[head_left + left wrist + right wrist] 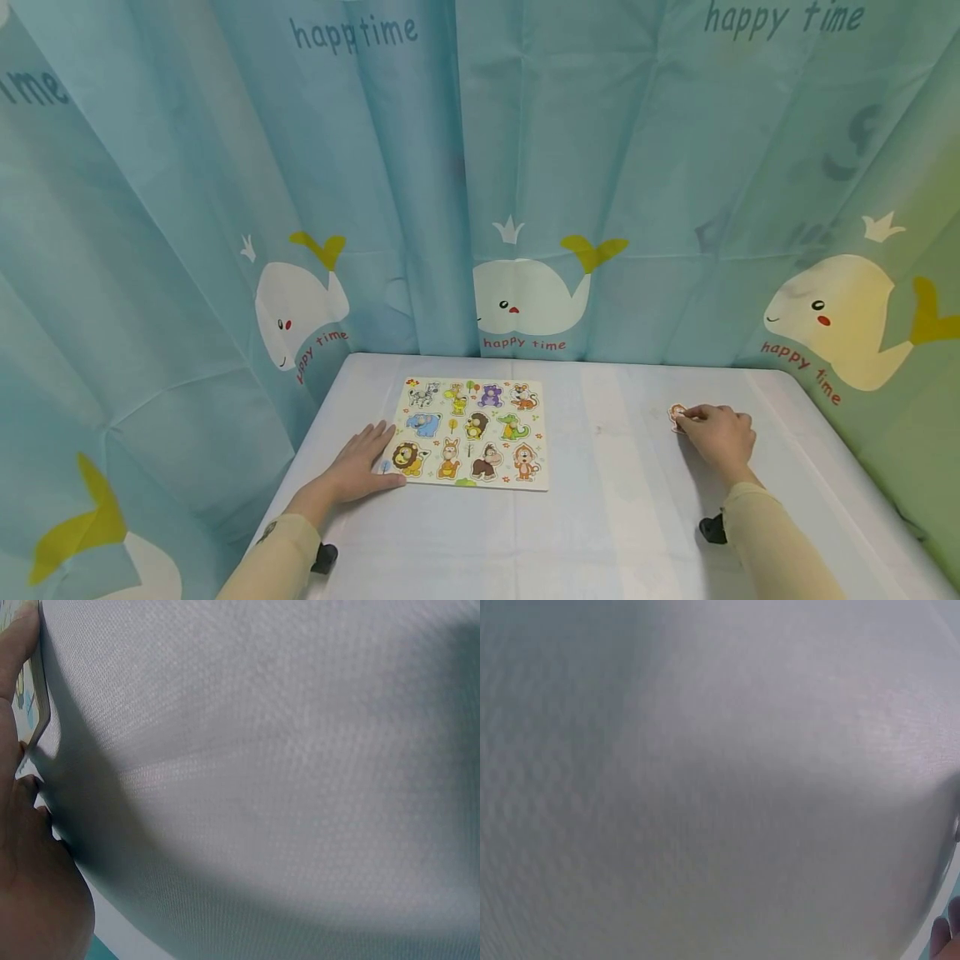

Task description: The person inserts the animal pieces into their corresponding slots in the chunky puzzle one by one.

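On the left of the table lies an animal puzzle board (468,450), with pictures such as a lion, a zebra and a crocodile in rows. My left hand (358,467) rests at its lower left corner, fingers extended along the left edge and thumb at the near edge. The left wrist view shows part of that hand (37,885) beside the board's corner (34,694). Far to the right, my right hand (722,437) pinches a small orange-and-white puzzle piece (677,414) at its fingertips, partly covered by them. Only fingertips (940,934) of it show in the right wrist view.
A white cloth covers the table (577,525). Behind and at both sides hangs a blue curtain (420,167) printed with whales. A black wrist-worn device (712,528) shows under the right sleeve, and another black device (325,558) by the left.
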A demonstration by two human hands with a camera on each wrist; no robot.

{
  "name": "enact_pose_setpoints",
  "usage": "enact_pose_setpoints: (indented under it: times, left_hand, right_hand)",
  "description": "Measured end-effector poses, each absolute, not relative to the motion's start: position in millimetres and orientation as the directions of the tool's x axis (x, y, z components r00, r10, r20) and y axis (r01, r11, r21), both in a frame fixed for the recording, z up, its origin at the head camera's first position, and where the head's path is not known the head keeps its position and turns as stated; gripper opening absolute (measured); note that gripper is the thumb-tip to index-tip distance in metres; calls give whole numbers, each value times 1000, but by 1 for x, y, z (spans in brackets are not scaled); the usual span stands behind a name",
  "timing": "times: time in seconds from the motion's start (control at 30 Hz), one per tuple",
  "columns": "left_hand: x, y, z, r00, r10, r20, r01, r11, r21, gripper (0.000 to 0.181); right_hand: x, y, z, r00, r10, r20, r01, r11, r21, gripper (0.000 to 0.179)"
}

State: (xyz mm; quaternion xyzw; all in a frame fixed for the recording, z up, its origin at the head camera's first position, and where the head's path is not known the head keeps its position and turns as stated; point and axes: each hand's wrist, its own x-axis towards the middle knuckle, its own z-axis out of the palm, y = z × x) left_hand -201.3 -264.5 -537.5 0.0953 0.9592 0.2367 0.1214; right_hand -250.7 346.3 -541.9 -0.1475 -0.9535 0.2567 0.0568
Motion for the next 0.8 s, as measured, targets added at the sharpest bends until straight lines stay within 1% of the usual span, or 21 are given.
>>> enact_pose_setpoints:
  times: [0.37, 0.8]
  left_hand:
    - [-200, -263, -534, -949, 247, -197, 127, 869, 479, 105]
    - [-203, -264, -538, -950, 243, -196, 124, 871, 476, 106]
  right_hand:
    - [-251, 351, -543, -951, 310, 8, 255, 798, -546, 36]
    - [-252, 352, -544, -951, 308, 11, 252, 800, -545, 34]
